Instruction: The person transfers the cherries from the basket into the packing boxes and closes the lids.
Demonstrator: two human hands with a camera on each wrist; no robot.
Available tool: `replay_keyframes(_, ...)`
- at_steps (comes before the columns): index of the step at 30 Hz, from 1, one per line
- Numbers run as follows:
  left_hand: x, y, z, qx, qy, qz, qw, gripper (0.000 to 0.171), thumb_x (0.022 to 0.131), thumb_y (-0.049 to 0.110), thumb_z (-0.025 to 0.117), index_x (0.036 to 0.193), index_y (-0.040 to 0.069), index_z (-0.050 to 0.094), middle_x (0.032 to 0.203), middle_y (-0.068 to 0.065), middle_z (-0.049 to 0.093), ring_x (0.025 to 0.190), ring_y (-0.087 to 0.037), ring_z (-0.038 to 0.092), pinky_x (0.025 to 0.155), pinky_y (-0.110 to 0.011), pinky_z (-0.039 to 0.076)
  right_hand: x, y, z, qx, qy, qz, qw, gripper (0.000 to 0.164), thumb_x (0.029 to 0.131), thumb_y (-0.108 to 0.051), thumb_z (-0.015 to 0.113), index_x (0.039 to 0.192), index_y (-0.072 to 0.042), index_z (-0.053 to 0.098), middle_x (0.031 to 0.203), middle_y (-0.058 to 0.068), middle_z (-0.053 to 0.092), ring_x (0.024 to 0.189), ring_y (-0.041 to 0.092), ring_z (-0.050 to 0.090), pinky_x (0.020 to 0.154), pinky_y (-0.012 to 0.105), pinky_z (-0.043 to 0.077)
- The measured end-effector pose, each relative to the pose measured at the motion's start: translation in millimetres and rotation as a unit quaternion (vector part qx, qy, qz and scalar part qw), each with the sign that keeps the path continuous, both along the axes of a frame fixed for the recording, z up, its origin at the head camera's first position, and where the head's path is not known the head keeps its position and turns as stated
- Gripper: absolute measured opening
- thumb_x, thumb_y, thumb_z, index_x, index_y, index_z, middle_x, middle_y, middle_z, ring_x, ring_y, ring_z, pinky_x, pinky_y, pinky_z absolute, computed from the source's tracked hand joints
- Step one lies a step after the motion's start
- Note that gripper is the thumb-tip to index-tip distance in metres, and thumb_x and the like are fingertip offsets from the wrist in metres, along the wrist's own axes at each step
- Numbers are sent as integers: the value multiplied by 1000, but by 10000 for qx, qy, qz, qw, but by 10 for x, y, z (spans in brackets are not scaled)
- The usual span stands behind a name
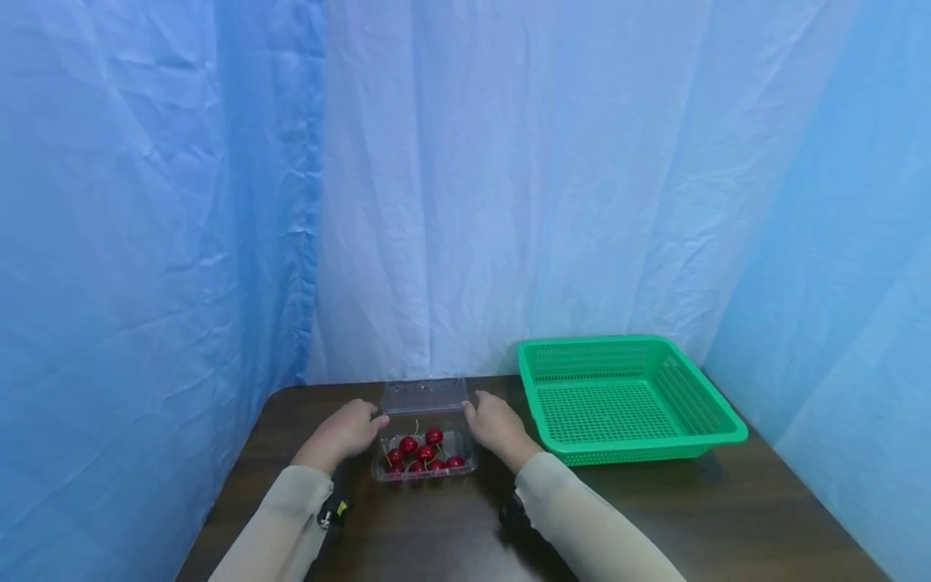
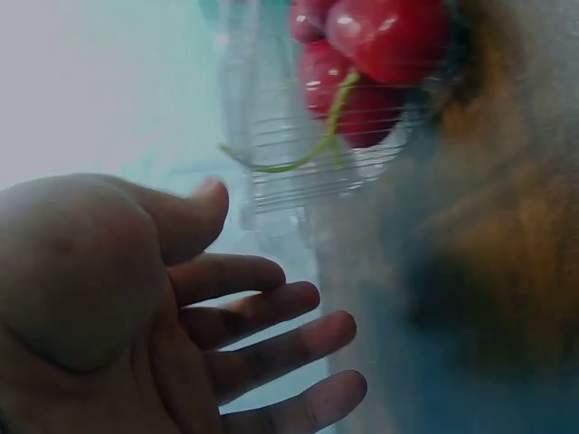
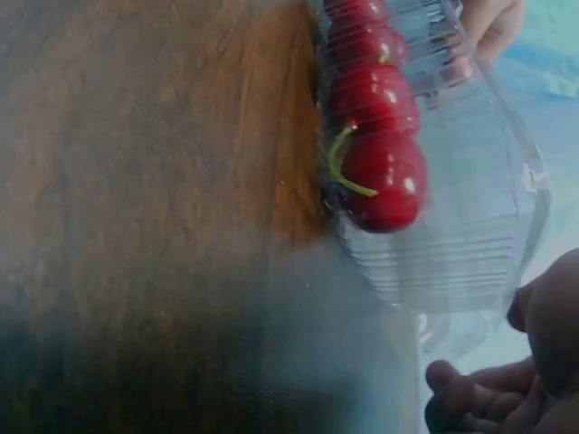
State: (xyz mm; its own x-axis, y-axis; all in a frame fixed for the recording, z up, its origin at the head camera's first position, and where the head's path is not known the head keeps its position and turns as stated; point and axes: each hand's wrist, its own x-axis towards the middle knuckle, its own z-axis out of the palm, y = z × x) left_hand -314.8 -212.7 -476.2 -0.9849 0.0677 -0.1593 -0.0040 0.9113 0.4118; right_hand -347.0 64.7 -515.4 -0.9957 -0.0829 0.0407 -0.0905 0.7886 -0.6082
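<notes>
A clear plastic clamshell box [image 1: 465, 467] sits on the table with its lid [image 1: 425, 396] folded back, away from the person. Several red cherries [image 1: 426, 454], some with green stems, lie inside it. My left hand [image 1: 349, 428] is at the box's left side near the hinge; its fingers [image 2: 271, 357] are spread and relaxed, with nothing between them. On the opposite side, my right hand [image 1: 500, 427] is beside the lid's near right corner. Its thumb [image 3: 552, 307] is close to the box rim and apart from the loosely bent fingers [image 3: 484, 398].
A green plastic basket [image 1: 625, 444] with a perforated bottom stands on the right of the dark wooden table [image 1: 436, 533]. Blue and white curtains [image 1: 509, 202] hang behind the table and along both sides.
</notes>
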Motion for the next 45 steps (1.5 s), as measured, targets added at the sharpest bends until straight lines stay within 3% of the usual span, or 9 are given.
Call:
replay_keyframes(5,-97,-62,-112,178,-139,-71,9997,45,122,28,54,142,-8,72,138,-27,76,131,-47,73,114,-65,60,-5,-14,-35,-268,-231,58,9994,56,119,-40,58,157,1,64,157,22,69,149,43,65,124,63,54)
replay_keyframes(14,-154,-106,-130,490,-294,-311,9979,49,122,25,54,156,-9,61,158,-33,64,150,-54,59,125,-69,50,-49,-11,-74,-644,-232,366,9970,48,120,-32,57,149,5,69,150,25,73,145,45,68,123,64,54)
replay_keyframes(34,-110,-90,-114,783,-216,37,9967,45,116,22,66,151,-7,67,144,-27,73,136,-48,70,116,-65,58,-23,21,-92,-1256,-73,518,9907,40,118,-25,61,143,5,70,144,25,75,137,43,71,116,62,60)
replay_keyframes(37,-118,-99,-123,984,-113,172,9949,45,114,20,70,151,-5,66,135,-23,77,125,-42,75,110,-61,63,-27,24,-66,-1268,1,467,9908,37,117,-23,64,142,3,69,138,23,76,126,39,75,108,58,64)
replay_keyframes(40,-124,-109,-144,1305,-8,325,9909,51,110,17,74,156,-2,61,120,-17,78,104,-32,77,92,-51,68,-19,23,-57,-1445,-162,386,9886,35,115,-22,67,143,-1,66,120,21,77,97,33,79,85,49,69)
replay_keyframes(43,-119,-117,-165,1734,-9,426,9839,56,110,13,75,161,5,54,109,-14,74,84,-28,73,71,-42,65,-7,21,-59,-1731,-394,346,9835,35,116,-21,68,146,-5,61,99,16,74,70,27,73,64,39,64)
replay_keyframes(45,-121,-122,-164,2032,-43,529,9777,56,110,12,75,162,10,51,106,-13,72,77,-27,72,64,-38,64,-20,23,-51,-1871,-424,405,9806,35,116,-19,67,147,-6,59,88,14,70,60,25,70,57,36,59)
